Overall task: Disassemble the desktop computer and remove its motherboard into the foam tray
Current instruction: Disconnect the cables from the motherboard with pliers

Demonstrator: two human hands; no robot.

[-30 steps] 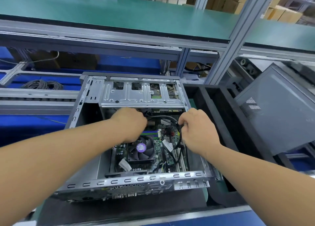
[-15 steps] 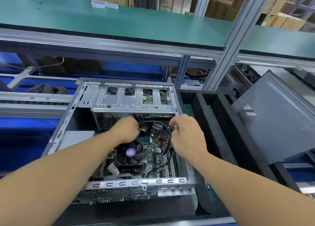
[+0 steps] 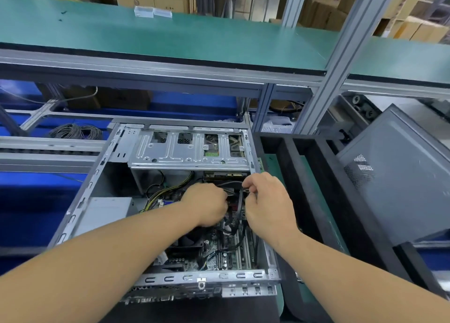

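Inside the open case (image 3: 102, 167) the motherboard (image 3: 219, 249) lies flat, directly under both your hands. Your right hand (image 3: 267, 206) pinches a black cable (image 3: 239, 208) running toward you; left hand (image 3: 207, 206) is curled, its grip hidden. The foam tray (image 3: 306, 176) waits on the right.
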